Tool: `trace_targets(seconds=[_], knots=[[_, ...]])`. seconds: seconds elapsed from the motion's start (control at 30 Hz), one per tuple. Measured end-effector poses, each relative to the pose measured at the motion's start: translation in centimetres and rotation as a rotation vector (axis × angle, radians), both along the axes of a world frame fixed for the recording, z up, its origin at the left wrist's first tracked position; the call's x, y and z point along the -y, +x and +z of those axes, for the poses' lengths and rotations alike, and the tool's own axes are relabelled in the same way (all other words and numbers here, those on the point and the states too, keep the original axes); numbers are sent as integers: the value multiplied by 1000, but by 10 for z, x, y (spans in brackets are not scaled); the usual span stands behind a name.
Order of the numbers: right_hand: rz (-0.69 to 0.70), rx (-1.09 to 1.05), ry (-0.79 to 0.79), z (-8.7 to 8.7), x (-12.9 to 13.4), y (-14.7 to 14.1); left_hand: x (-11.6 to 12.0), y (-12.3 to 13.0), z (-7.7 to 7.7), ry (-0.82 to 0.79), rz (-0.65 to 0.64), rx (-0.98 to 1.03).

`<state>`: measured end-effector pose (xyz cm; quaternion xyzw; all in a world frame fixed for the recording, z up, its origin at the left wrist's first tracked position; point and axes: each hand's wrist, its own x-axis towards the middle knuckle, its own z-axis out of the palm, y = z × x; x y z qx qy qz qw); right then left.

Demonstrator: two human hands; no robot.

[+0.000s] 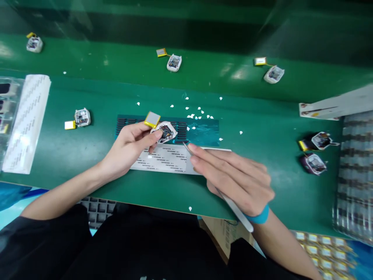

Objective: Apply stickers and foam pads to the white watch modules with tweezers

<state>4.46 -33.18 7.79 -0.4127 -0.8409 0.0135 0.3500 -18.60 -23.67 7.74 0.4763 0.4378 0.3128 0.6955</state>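
Right hand (236, 177) pinches tweezers (233, 208), tips aimed up-left.
Left hand (131, 146) grips casing (165, 132) just past those tips; battery (152, 119) dangles beyond.

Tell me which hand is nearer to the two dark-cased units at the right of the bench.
Right. The right hand, holding tweezers, lies left of the dark-cased units. The left hand is farther left, holding a white device.

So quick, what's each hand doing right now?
Left hand: closed on a small white open-cased device with a yellow flat battery.
Right hand: closed on slim metal tweezers.
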Motion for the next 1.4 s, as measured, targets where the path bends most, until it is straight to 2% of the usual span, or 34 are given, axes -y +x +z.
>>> trace_targets(seconds=[0.17, 0.33, 0.57, 0.77, 1.13, 1.4], knots=[[59, 78, 75, -2, -3, -12, 8, 5, -3, -153, 152, 81], [80, 94, 66, -7, -3, -15, 14, 8, -3, -200, 195, 100], [100, 163, 103, -4, -2, -16, 18, 11, 1, -190, 162, 74], [124, 177, 81, -4, -2, -18, 19, 10, 1, -108, 127, 23], [105, -12, -20, -6, -2, -21, 21, 9, -6, 4, 117, -20], [70, -65, -31, -10, -2, -21, 17, 8, -6, -26, 91, 28]])
